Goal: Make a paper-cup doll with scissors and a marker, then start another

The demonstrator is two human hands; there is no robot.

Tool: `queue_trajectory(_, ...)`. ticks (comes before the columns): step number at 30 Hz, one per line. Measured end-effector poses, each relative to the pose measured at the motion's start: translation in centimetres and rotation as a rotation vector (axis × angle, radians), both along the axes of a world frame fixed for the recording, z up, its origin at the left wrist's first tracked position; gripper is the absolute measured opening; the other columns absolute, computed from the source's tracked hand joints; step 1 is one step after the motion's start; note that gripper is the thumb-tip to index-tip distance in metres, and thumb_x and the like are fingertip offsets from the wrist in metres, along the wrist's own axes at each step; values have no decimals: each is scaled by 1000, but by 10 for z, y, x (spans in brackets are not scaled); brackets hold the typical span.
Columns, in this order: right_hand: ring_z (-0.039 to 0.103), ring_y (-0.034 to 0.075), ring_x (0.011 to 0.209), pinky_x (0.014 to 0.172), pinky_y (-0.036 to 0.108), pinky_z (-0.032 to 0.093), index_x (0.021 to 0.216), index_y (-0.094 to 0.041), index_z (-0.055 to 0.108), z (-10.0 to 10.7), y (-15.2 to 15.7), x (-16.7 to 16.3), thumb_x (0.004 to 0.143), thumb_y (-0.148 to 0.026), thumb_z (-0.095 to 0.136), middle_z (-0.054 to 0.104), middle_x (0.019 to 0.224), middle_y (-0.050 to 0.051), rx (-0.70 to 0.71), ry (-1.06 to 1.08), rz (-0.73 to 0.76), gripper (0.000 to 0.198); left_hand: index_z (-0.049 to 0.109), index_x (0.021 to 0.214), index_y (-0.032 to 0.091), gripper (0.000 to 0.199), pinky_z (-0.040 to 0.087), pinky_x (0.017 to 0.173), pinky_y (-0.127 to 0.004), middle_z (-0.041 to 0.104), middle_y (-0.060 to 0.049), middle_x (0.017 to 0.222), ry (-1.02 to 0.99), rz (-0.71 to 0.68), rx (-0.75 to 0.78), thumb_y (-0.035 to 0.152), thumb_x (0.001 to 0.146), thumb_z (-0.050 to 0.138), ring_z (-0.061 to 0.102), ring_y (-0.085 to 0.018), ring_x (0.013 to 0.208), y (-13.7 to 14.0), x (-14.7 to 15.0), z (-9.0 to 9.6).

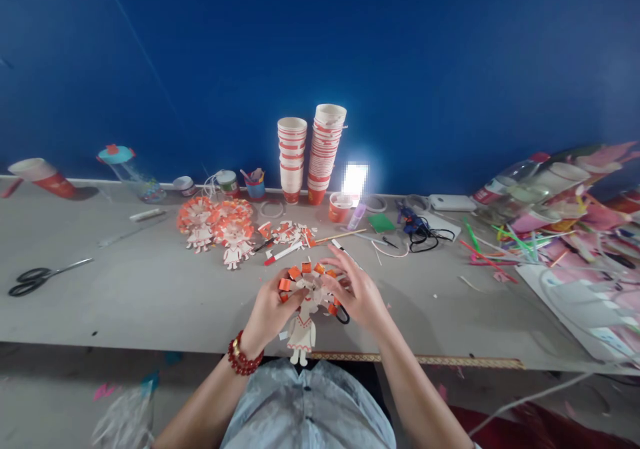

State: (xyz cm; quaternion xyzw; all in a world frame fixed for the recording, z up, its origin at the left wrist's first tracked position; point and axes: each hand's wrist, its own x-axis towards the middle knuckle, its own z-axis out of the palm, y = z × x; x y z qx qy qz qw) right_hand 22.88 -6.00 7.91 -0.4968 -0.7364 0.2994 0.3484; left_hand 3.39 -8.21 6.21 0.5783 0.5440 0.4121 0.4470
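Near the front edge of the table is a paper doll [302, 332] with a white body, a zigzag-trimmed dress and a ring of curled orange paper strips round its head. My left hand [277, 307] grips the doll at the left of its head, thumb across the front. On the other side my right hand [361, 297] has its fingers spread and bent over the orange strips; its fingertips touch or nearly touch them. Part of a black ring, perhaps scissor handles, shows under the right hand. Behind the hands lie a red-capped white marker [284, 254] and a heap of small paper pieces [290, 233].
Similar finished-looking dolls [215, 225] lie at the back left, with black scissors [47, 277] farther left. Two tall stacks of paper cups [292, 162] stand against the blue wall. A blue glue gun [413, 221] with its cord and a cluttered pile of straws and paper [555, 235] occupy the right.
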Motion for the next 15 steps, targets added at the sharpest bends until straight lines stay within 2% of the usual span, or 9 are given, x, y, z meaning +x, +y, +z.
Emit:
queue_trajectory(1, 70, 19, 86, 63, 25, 54, 138, -24, 41, -3, -4, -1, 92, -39, 54, 69, 116, 8, -26, 47, -34, 50, 62, 106, 19, 28, 48, 67, -25, 73, -1, 84, -2, 24, 11, 33, 83, 61, 65, -17, 72, 0, 0, -1)
queue_trajectory(3, 68, 19, 74, 57, 24, 52, 129, -21, 47, -12, -11, -4, 88, -42, 60, 70, 100, 7, -50, 67, -148, 48, 62, 105, 19, 27, 48, 66, -25, 73, -1, 82, 10, 61, 26, 34, 83, 61, 65, -17, 70, -1, 0, -3)
queue_trajectory(6, 62, 16, 58, 53, 24, 50, 109, -20, 56, -25, -19, -12, 88, -42, 61, 66, 73, 1, -61, 123, -249, 31, 61, 104, 18, 27, 47, 62, -24, 70, 0, 74, 15, 83, 19, 36, 83, 62, 62, -16, 63, -2, 0, -4)
queue_trajectory(9, 62, 15, 55, 48, 23, 49, 104, -19, 57, -31, -21, -17, 94, -42, 51, 65, 74, 2, -111, 304, -239, 26, 61, 107, 19, 30, 50, 64, -25, 72, -2, 82, -71, 101, -14, 36, 82, 64, 66, -18, 69, -3, 2, -5)
queue_trajectory(11, 60, 14, 52, 43, 21, 46, 110, -19, 56, -31, -21, -18, 96, -42, 47, 64, 76, 2, -148, 377, -221, 29, 62, 107, 18, 31, 51, 67, -25, 73, -3, 86, -107, 124, -27, 35, 81, 65, 68, -19, 74, -2, 3, -5)
queue_trajectory(15, 62, 15, 59, 50, 23, 51, 123, -19, 50, -31, -22, -21, 87, -40, 61, 65, 83, 3, -130, 347, -199, 43, 62, 105, 18, 29, 52, 72, -27, 74, -5, 91, -107, 149, -11, 32, 81, 66, 69, -20, 81, -2, 4, -7)
